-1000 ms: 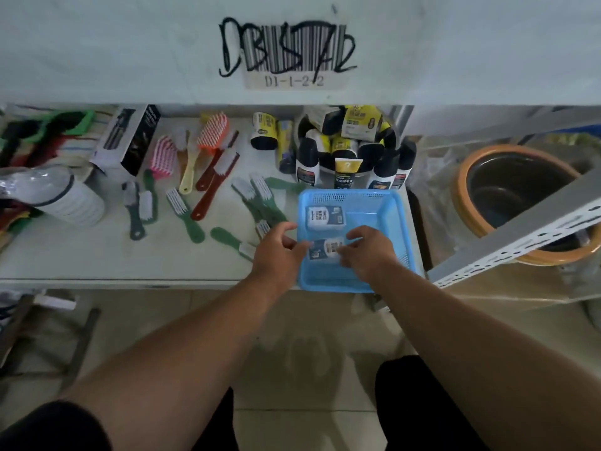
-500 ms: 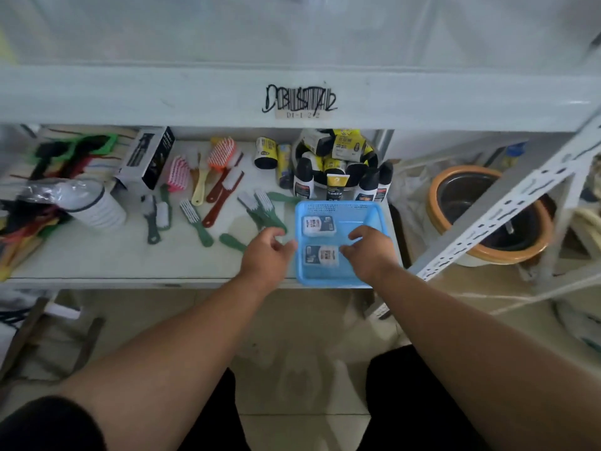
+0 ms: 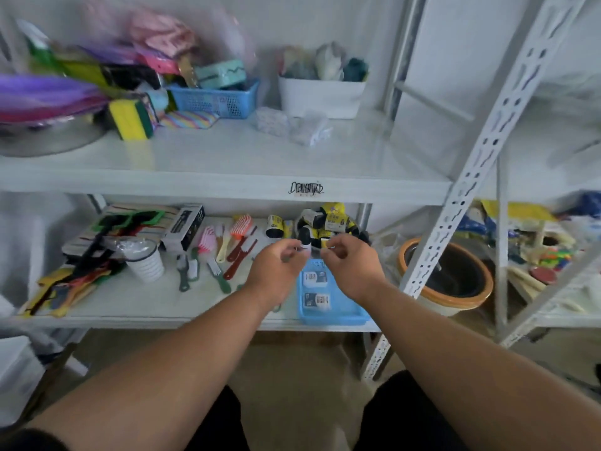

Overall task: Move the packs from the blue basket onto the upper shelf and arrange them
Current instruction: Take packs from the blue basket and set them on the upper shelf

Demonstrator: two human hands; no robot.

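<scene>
The blue basket (image 3: pixel 335 317) sits at the front right of the lower shelf. Two white packs lie in it, one further back (image 3: pixel 313 277) and one nearer (image 3: pixel 317 301). My left hand (image 3: pixel 276 271) and my right hand (image 3: pixel 353 266) hover side by side above the basket's far end. Their fingers are loosely curled, thumbs and forefingers slightly apart, and I see nothing in them. The white upper shelf (image 3: pixel 227 157) has bare surface across its middle and front.
At the back of the upper shelf stand another blue basket (image 3: pixel 214 99), a white tub (image 3: pixel 320 96), a yellow-green sponge (image 3: pixel 130 120) and clear packets (image 3: pixel 292 123). Brushes (image 3: pixel 227 252) and black-and-yellow bottles (image 3: pixel 325 222) fill the lower shelf. A slanted perforated upright (image 3: pixel 471 164) and an orange-rimmed pot (image 3: pixel 452 275) are on the right.
Both hands have let go of the near pack and risen above the basket. The view has tilted up, so the upper shelf now shows.
</scene>
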